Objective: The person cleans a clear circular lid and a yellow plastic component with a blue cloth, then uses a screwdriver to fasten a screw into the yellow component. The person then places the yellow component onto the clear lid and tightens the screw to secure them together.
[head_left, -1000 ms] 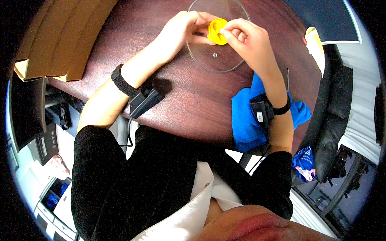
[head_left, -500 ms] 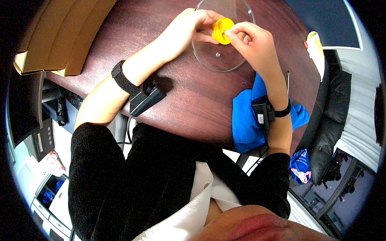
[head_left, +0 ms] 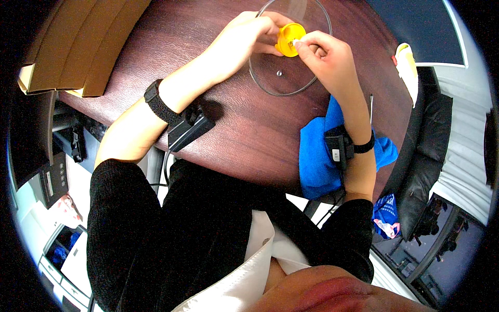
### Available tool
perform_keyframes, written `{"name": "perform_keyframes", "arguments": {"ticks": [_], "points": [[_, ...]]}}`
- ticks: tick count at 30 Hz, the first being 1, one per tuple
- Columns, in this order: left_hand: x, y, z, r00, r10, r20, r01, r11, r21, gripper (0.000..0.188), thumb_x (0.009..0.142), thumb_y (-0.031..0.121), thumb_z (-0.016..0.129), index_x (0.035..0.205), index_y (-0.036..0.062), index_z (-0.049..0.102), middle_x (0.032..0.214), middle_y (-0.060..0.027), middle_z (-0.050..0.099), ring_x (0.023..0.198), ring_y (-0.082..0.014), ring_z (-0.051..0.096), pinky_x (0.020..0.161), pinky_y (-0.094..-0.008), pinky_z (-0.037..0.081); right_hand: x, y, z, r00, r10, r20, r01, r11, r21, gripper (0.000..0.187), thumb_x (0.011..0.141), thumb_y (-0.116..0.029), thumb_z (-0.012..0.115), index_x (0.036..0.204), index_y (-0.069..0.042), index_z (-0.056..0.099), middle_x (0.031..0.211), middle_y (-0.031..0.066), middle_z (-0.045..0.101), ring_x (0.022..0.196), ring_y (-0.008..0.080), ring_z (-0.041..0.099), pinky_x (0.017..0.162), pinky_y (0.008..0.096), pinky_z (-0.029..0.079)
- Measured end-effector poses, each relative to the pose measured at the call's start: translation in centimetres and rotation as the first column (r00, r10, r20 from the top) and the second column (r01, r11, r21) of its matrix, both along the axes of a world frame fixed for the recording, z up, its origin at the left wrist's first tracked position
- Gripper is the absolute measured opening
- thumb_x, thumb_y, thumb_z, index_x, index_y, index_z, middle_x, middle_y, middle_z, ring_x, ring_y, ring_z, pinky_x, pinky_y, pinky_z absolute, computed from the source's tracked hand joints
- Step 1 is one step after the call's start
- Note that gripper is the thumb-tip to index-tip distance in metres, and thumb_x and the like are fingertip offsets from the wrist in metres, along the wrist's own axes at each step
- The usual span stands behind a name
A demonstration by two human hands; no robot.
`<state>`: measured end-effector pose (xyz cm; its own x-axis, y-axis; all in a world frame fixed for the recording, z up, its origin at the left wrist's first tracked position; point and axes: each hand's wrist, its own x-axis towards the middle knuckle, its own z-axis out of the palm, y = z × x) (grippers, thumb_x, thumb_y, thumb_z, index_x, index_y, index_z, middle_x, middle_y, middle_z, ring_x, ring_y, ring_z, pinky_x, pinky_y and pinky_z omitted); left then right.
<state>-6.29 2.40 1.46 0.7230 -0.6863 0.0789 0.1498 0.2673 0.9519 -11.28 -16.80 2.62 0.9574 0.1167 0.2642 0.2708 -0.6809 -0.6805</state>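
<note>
A yellow round, shallow cup-like part (head_left: 287, 32) is gripped at its left edge by my left hand (head_left: 247, 39), thumb below and fingers above. Its hollow side faces me. My right hand (head_left: 331, 56) is closed in a pinch at the cup's middle, on a small whitish piece (head_left: 295, 42) whose shape is mostly hidden by the fingertips. Both hands are over a clear round dish or lid (head_left: 275, 88) on the table. A tiny shiny metal piece (head_left: 279, 73) shows within the dish's outline, below the yellow part.
Under my right forearm lies a blue cloth (head_left: 317, 156), with a thin metal rod (head_left: 371, 109) beside it. A brown cardboard box (head_left: 88, 47) stands at the far left of the dark red-brown table (head_left: 244, 140). A pale yellow cloth (head_left: 406, 67) and a dark screen (head_left: 426, 31) are at the right.
The yellow part has tilted slightly, showing more of its hollow face, and shifted a little right. Both hands keep their grip.
</note>
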Motion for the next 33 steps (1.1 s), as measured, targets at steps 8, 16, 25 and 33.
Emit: {"name": "perform_keyframes", "arguments": {"ticks": [8, 16, 25, 33], "points": [[0.8, -0.4, -1.7, 0.99, 0.059, 0.128, -0.051, 0.996, -0.068, 0.025, 0.086, 0.007, 0.051, 0.106, -0.0047, 0.058, 0.099, -0.0145, 0.064, 0.093, -0.0199, 0.063, 0.083, -0.0295, 0.051, -0.1, 0.3, 0.2, 1.0, -0.003, 0.014, 0.004, 1.0, -0.005, 0.01, 0.079, -0.011, 0.067, 0.075, -0.003, 0.061, 0.059, 0.0038, 0.054, 0.046, 0.0056, 0.043, 0.042, 0.0234, 0.034], [0.6, -0.2, -0.8, 0.989, 0.015, 0.146, -0.029, 0.995, 0.096, 0.045, 0.087, 0.025, 0.036, 0.114, -0.0064, 0.053, 0.111, -0.0159, 0.059, 0.104, -0.0237, 0.056, 0.091, -0.0388, 0.045, -0.3, 0.5, 0.6, 0.999, 0.039, 0.021, -0.038, 0.996, -0.077, 0.012, 0.075, -0.009, 0.067, 0.074, -0.004, 0.057, 0.061, 0.0052, 0.051, 0.048, 0.0097, 0.046, 0.046, 0.0246, 0.037], [0.8, 0.2, -0.9, 0.983, 0.033, 0.181, -0.066, 0.982, 0.176, 0.043, 0.085, 0.024, 0.037, 0.109, -0.006, 0.058, 0.106, -0.015, 0.061, 0.101, -0.0226, 0.057, 0.091, -0.0379, 0.045, -0.4, 0.6, 0.6, 0.998, 0.059, 0.0, -0.059, 0.996, -0.074, 0.013, 0.075, -0.011, 0.067, 0.074, -0.004, 0.056, 0.062, 0.0067, 0.049, 0.048, 0.0126, 0.047, 0.046, 0.0264, 0.038], [1.3, -0.4, -2.7, 0.877, 0.157, 0.453, -0.211, 0.975, 0.072, 0.015, 0.073, 0.004, 0.059, 0.085, -0.0046, 0.058, 0.091, -0.0173, 0.064, 0.079, -0.0286, 0.063, 0.073, -0.0333, 0.051, -0.4, 0.6, 0.7, 0.998, 0.053, -0.03, -0.055, 0.997, -0.058, 0.014, 0.077, -0.013, 0.067, 0.076, -0.003, 0.057, 0.064, 0.0065, 0.051, 0.047, 0.0103, 0.045, 0.045, 0.0261, 0.036]]}}
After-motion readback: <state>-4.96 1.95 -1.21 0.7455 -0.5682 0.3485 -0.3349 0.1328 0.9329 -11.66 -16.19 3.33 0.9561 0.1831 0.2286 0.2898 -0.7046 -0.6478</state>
